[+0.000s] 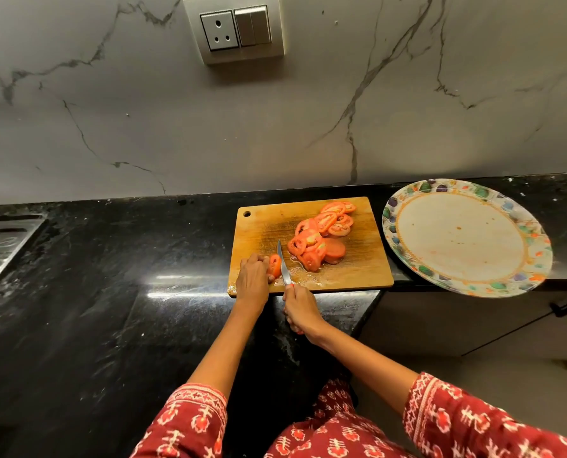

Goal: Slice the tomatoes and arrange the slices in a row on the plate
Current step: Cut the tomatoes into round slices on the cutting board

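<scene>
Slicing step underway. Left hand [254, 274] grips tomato end [274, 265] on board [358, 276]; right hand [300, 309] holds knife [283, 264] against it. Slices [320, 239] piled right; plate [467, 238] bare. Next: finish cut, transfer slices, judged.

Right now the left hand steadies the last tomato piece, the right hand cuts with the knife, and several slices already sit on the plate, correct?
Not quite: the head view shows the plate bare; the slices lie on the cutting board. The rest holds.
</scene>
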`<state>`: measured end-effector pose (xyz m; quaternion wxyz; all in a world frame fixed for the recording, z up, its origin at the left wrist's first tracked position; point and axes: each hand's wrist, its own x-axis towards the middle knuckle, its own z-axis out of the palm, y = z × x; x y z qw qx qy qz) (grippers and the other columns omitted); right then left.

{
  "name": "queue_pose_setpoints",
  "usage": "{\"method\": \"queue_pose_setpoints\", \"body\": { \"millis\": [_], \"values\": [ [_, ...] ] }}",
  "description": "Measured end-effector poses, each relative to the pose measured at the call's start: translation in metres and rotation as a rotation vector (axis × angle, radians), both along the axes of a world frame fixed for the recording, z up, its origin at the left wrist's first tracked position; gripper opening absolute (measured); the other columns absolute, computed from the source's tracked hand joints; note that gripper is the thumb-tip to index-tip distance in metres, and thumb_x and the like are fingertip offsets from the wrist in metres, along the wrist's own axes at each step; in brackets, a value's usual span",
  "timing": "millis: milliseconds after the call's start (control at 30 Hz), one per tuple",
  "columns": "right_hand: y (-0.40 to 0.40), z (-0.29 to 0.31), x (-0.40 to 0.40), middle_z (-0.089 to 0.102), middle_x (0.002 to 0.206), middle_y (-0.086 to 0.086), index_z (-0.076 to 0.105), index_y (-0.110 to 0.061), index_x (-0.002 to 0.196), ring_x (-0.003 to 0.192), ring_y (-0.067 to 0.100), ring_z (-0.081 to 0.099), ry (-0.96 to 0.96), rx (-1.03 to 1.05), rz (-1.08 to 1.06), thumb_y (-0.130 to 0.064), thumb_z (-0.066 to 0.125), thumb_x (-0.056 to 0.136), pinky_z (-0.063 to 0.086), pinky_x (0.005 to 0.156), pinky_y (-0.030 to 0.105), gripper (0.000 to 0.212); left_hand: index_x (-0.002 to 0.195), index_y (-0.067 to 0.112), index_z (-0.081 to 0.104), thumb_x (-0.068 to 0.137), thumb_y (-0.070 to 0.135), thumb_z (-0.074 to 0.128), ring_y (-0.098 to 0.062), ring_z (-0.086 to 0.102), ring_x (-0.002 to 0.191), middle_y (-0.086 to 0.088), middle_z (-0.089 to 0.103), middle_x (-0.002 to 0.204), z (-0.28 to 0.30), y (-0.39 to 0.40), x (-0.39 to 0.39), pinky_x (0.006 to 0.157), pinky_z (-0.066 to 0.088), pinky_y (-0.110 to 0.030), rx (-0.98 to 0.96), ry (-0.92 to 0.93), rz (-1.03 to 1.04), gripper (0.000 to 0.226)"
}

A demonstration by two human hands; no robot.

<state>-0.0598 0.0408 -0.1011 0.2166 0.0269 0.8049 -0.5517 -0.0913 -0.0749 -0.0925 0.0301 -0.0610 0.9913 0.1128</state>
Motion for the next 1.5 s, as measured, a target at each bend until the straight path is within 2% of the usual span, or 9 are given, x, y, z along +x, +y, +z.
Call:
{"method": "queue_pose_setpoints", "body": {
  "millis": [200,333,633,800,933,1100,1300,1433,1500],
  "values": [
    [0.004,-0.002,0.005,0.042,0.057,0.003,0.039,-0.015,0.070,0.041,0.013,0.039,-0.024,-0.017,0.005,-0.024,0.025,0.102,0.027,0.033,0.019,0.036,0.127,0.003,0.048,0.094,0.015,0.050,-0.026,0.041,0.117,-0.010,0.046,0.131,0.001,-0.001,0.000,0.085,0.041,-0.029,0.004,0.010,0.029,0.036],
    [0.015,-0.004,0.017,0.042,0.055,0.004,0.040,-0.015,0.069,0.038,0.012,0.038,-0.016,-0.004,0.058,-0.026,0.024,0.102,0.027,0.032,0.018,0.039,0.118,0.000,0.055,0.092,0.007,0.051,-0.028,0.043,0.114,-0.013,0.049,0.126,0.000,-0.001,0.000,0.089,0.042,-0.035,0.056,0.033,0.047,0.027],
    [0.001,0.005,0.007,0.041,0.057,0.002,0.040,-0.014,0.076,0.035,0.007,0.035,-0.122,-0.121,-0.005,-0.026,0.025,0.102,0.022,0.032,0.014,0.033,0.125,0.004,0.053,0.094,0.013,0.051,-0.026,0.043,0.116,-0.008,0.049,0.131,-0.001,-0.002,-0.001,0.083,0.040,-0.027,0.042,0.045,0.034,0.033],
    [0.002,0.003,0.008,0.042,0.057,0.003,0.042,-0.013,0.076,0.036,0.009,0.035,-0.137,-0.126,-0.014,-0.026,0.027,0.101,0.022,0.033,0.015,0.032,0.122,0.004,0.058,0.085,0.003,0.060,-0.023,0.052,0.106,-0.010,0.056,0.123,-0.005,-0.017,0.000,0.087,0.042,-0.027,0.259,0.071,0.035,0.037],
    [0.005,0.004,0.004,0.041,0.056,0.003,0.042,-0.012,0.076,0.036,0.009,0.032,-0.157,-0.154,-0.022,-0.026,0.029,0.101,0.021,0.034,0.015,0.031,0.126,0.003,0.055,0.075,-0.003,0.070,-0.022,0.058,0.100,-0.012,0.057,0.119,-0.007,-0.021,0.010,0.085,0.049,-0.026,0.487,0.153,0.077,0.053],
    [0.008,0.003,0.007,0.040,0.057,0.002,0.042,-0.011,0.082,0.030,0.004,0.030,-0.198,-0.189,0.006,-0.026,0.029,0.101,0.020,0.033,0.013,0.028,0.123,0.002,0.056,0.075,-0.003,0.070,-0.019,0.057,0.084,-0.012,0.058,0.116,-0.006,-0.016,0.012,0.076,0.046,-0.022,0.476,0.183,0.127,0.050],
    [0.017,0.002,0.017,0.040,0.057,0.001,0.044,-0.013,0.079,0.035,0.006,0.032,-0.203,-0.186,0.011,-0.029,0.029,0.102,0.021,0.033,0.014,0.032,0.122,0.001,0.057,0.077,-0.001,0.069,-0.014,0.054,0.089,-0.012,0.058,0.116,-0.005,-0.019,0.008,0.074,0.040,-0.008,0.457,0.165,0.108,0.047],
    [0.013,0.000,0.018,0.040,0.055,0.002,0.044,-0.014,0.076,0.034,0.007,0.031,-0.152,-0.141,-0.002,-0.025,0.029,0.101,0.021,0.032,0.015,0.032,0.123,0.005,0.057,0.068,0.014,0.080,-0.020,0.059,0.093,-0.007,0.058,0.116,-0.009,-0.023,0.008,0.086,0.049,-0.027,0.517,0.086,0.092,0.061],
    [0.010,-0.002,0.018,0.042,0.055,0.002,0.044,-0.014,0.074,0.035,0.008,0.034,-0.089,-0.085,-0.001,-0.027,0.029,0.101,0.023,0.032,0.016,0.034,0.122,0.007,0.059,0.068,0.018,0.079,-0.022,0.060,0.092,-0.007,0.060,0.114,-0.007,-0.022,0.008,0.086,0.051,-0.033,0.492,0.113,0.089,0.058]
  ]
}}
